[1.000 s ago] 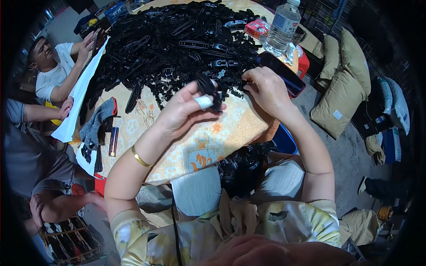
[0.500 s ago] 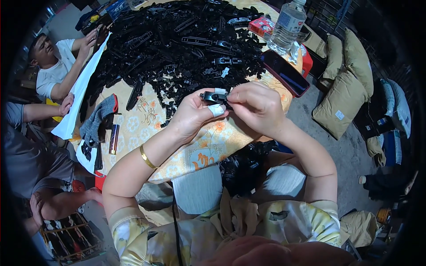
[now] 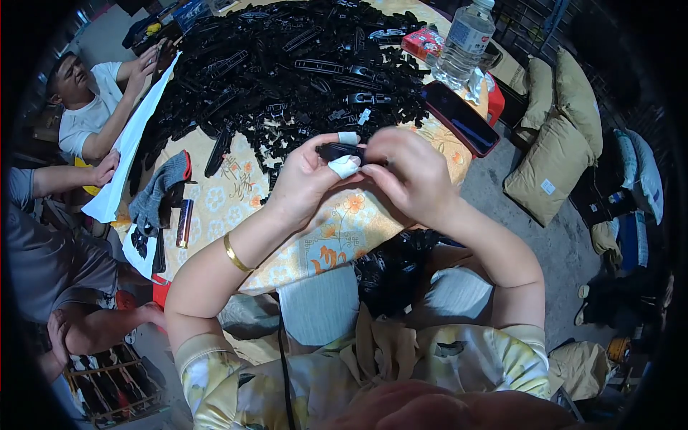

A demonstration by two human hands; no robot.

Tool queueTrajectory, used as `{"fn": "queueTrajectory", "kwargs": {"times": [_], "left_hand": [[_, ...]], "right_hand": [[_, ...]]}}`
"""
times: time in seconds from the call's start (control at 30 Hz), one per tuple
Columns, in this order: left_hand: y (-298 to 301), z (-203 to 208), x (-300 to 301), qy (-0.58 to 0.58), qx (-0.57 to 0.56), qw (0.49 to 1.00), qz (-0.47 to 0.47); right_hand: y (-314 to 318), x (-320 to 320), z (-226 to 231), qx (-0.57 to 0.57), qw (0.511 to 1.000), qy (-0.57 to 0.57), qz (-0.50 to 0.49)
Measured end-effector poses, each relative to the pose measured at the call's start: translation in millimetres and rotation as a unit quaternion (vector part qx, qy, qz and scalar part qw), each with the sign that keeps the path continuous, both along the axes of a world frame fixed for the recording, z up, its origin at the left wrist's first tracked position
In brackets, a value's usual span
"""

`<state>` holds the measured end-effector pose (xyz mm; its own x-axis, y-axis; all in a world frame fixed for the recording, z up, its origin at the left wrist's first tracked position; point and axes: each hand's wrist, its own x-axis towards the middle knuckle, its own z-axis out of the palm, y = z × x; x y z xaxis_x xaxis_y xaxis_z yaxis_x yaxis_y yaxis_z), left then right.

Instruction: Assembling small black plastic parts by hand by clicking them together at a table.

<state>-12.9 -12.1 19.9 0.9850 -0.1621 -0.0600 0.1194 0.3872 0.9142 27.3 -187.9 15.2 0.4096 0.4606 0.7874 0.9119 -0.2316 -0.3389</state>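
Note:
My left hand [image 3: 299, 180], with white tape round its thumb and a finger, is closed on a small glossy black plastic part [image 3: 337, 150]. Close against that part's right end is my right hand [image 3: 416, 172], its fingers curled and slightly blurred; whatever they pinch is hidden. Both hands are over the near part of the flowered tablecloth [image 3: 229, 190]. Just beyond them spreads a large heap of black plastic parts [image 3: 265, 72], with smaller black pieces scattered at its near edge.
At the right stand a clear plastic bottle [image 3: 464, 39], a red box [image 3: 423, 44] and a phone [image 3: 461, 118]. Grey gloves [image 3: 159, 193] and a small cylinder [image 3: 184, 223] lie left. Co-workers [image 3: 93, 107] sit beyond a white sheet [image 3: 136, 147]; stuffed sacks [image 3: 552, 165] lean at right.
The black part has turned in my left hand, showing a darker side. My right hand's fingers have curled and shifted slightly at its end.

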Motion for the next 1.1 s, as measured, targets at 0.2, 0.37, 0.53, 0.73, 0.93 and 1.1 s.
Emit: {"fn": "queueTrajectory", "kwargs": {"times": [0.2,0.37,0.53,0.73,0.93,1.1], "left_hand": [[2.7,7.1,-10.8,-0.106,0.160,0.981,0.008],[1.6,11.7,-7.9,-0.066,0.070,0.995,-0.030],[-0.9,-13.2,-3.1,0.034,0.133,0.981,-0.134],[2.9,1.4,-4.4,-0.248,0.544,0.796,-0.091],[3.2,-2.0,1.2,-0.092,0.119,0.989,0.003],[9.9,-3.6,3.8,-0.011,0.056,0.998,-0.005]], "right_hand": [[-8.8,1.8,0.9,-0.046,0.902,0.424,0.067],[-18.0,19.1,14.3,-0.092,0.842,0.514,0.131],[-23.5,77.9,0.5,-0.085,0.984,-0.048,-0.150],[-16.9,92.5,-9.2,-0.120,0.978,-0.030,-0.168],[-18.7,38.1,15.6,-0.124,0.944,0.296,0.071],[-17.5,30.9,12.5,-0.170,0.951,0.254,0.039]]}}
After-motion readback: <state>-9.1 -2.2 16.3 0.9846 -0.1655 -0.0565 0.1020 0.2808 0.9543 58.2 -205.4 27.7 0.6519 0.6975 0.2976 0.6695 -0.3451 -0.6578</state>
